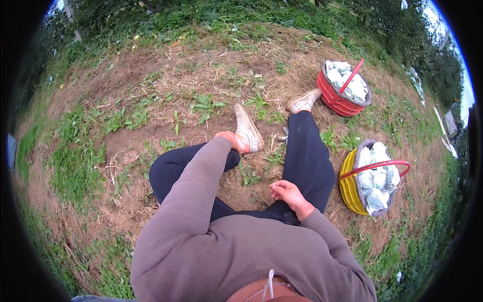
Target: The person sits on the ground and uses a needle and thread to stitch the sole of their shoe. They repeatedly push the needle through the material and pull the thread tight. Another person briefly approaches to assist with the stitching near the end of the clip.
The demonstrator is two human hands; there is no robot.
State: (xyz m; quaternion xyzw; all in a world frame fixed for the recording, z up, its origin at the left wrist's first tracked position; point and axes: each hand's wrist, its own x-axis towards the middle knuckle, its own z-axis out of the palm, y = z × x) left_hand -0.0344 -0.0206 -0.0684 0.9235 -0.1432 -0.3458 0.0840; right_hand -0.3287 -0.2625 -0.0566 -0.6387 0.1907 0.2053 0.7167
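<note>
Shoe: pale, on the left foot, ahead of the lap.
Left hand: at the ankle beside it; fingers hidden, so opening and grip cannot be told.
Right hand: half curled over the lap; any small thing pinched cannot be told.
Good handling: support the ankle lightly; keep the right shoe from nudging the red basket.
</note>
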